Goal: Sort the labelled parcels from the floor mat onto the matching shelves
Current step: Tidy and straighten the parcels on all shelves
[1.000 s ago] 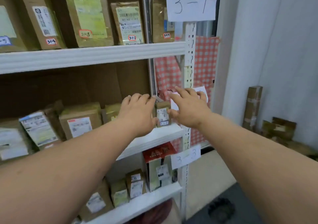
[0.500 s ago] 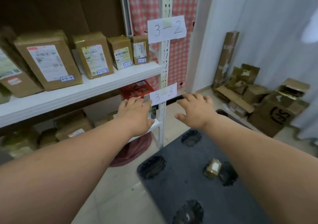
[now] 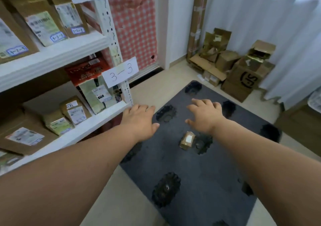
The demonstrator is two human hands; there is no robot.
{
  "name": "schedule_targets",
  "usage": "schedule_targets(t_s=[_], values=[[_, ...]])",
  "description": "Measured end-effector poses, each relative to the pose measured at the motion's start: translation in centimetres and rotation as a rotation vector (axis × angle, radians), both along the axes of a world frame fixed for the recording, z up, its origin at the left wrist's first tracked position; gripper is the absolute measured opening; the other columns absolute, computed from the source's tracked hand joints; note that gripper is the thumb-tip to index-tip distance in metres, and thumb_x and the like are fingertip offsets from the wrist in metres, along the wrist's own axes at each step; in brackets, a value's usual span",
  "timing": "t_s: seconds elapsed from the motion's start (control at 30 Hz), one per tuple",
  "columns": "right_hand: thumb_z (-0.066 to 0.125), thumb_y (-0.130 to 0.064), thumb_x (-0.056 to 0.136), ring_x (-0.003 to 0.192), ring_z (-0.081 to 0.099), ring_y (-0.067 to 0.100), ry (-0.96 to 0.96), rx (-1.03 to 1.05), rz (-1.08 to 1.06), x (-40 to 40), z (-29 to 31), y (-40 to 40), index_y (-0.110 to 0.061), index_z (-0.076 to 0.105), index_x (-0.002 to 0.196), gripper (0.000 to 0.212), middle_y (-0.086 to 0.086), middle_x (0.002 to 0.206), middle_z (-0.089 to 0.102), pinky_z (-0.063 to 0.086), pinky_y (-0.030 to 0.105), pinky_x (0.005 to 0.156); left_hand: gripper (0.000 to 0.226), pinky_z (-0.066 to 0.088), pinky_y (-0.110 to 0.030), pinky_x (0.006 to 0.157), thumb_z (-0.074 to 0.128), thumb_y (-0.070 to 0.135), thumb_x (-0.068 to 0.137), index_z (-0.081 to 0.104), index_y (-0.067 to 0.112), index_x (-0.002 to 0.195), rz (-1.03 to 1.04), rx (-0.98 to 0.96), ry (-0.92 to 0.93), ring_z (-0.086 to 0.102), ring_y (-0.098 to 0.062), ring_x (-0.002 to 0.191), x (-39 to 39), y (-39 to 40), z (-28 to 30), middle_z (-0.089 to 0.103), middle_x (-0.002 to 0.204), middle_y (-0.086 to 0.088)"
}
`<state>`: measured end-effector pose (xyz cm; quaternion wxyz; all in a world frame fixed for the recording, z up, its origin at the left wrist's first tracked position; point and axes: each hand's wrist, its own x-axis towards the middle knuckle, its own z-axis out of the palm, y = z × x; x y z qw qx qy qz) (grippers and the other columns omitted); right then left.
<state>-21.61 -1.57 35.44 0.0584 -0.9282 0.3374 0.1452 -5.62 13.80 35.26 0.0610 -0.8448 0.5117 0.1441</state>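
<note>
1. your left hand [image 3: 141, 121] is extended over the near left edge of the floor mat [image 3: 199, 173], palm down, fingers loosely spread, gripping nothing.
2. your right hand [image 3: 205, 115] is extended over the mat to the right of the left hand, fingers relaxed and slightly apart, gripping nothing.
3. one small brown parcel [image 3: 187, 139] with a white label lies on the mat, near and between the two hands, touching neither.
4. the white shelf unit [image 3: 104, 45] stands at the left. a paper sign reading 3-3 [image 3: 120, 72] hangs on its upright post.
5. the shelf above that sign carries parcels tagged 3-2-1 [image 3: 70, 16] and 3-2-2 [image 3: 40, 21].
6. a pile of cardboard boxes [image 3: 241, 69] sits on the floor at the far right, beyond the mat.
</note>
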Motion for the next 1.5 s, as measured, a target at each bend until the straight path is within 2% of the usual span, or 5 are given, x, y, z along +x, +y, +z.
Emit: schedule_targets(t_s=[0.43, 0.83, 1.03, 1.2, 1.5], values=[[0.047, -0.049, 0.095, 0.142, 0.024, 0.027, 0.129, 0.213, -0.158, -5.5, -12.2, -4.2, -0.032, 0.036, 0.147, 0.055, -0.003, 0.156, 0.029, 0.018, 0.048, 0.112, 0.073, 0.019, -0.047, 0.116, 0.037, 0.058, 0.099, 0.010, 0.023, 0.158, -0.017, 0.243, 0.106, 0.017, -0.029, 0.147, -2.9, -6.0, -11.5, 0.023, 0.161, -0.004], [0.047, -0.040, 0.095, 0.142, 0.023, 0.027, 0.213, 0.344, -0.355, -3.2, -20.4, -7.9, -0.028, 0.039, 0.145, 0.053, -0.001, 0.156, 0.030, 0.018, 0.047, 0.113, 0.072, 0.021, -0.045, 0.116, 0.035, 0.056, 0.100, 0.010, 0.023, 0.158, -0.125, 0.378, 0.263, 0.017, -0.030, 0.147, -0.3, -13.6, -21.1, 0.024, 0.161, -0.003], [0.048, -0.036, 0.096, 0.138, 0.029, 0.027, 0.141, 0.410, -0.423, 0.1, -27.1, -8.0, -0.026, 0.040, 0.144, 0.050, 0.000, 0.150, 0.037, 0.021, 0.046, 0.111, 0.071, 0.022, -0.045, 0.116, 0.036, 0.054, 0.101, 0.010, 0.022, 0.158, -0.143, 0.446, 0.310, 0.017, -0.031, 0.147, 3.0, -16.8, -27.0, 0.022, 0.161, -0.004], [0.048, -0.036, 0.097, 0.137, 0.031, 0.026, 0.135, 0.500, -0.511, 0.3, -32.9, -7.9, -0.027, 0.040, 0.145, 0.050, 0.001, 0.148, 0.039, 0.022, 0.044, 0.111, 0.070, 0.024, -0.046, 0.116, 0.039, 0.054, 0.100, 0.013, 0.023, 0.158, -0.051, 0.529, 0.400, 0.019, -0.031, 0.147, 3.5, -18.5, -33.0, 0.023, 0.161, -0.005], [0.047, -0.033, 0.097, 0.136, 0.034, 0.029, 0.197, 0.576, -0.625, -1.1, -43.8, -10.5, -0.023, 0.043, 0.141, 0.045, 0.006, 0.145, 0.041, 0.028, 0.045, 0.109, 0.069, 0.027, -0.046, 0.117, 0.043, 0.049, 0.101, 0.018, 0.019, 0.157, 0.058, 0.543, 0.509, 0.021, -0.034, 0.146, 1.4, -22.4, -44.6, 0.024, 0.161, -0.007]])
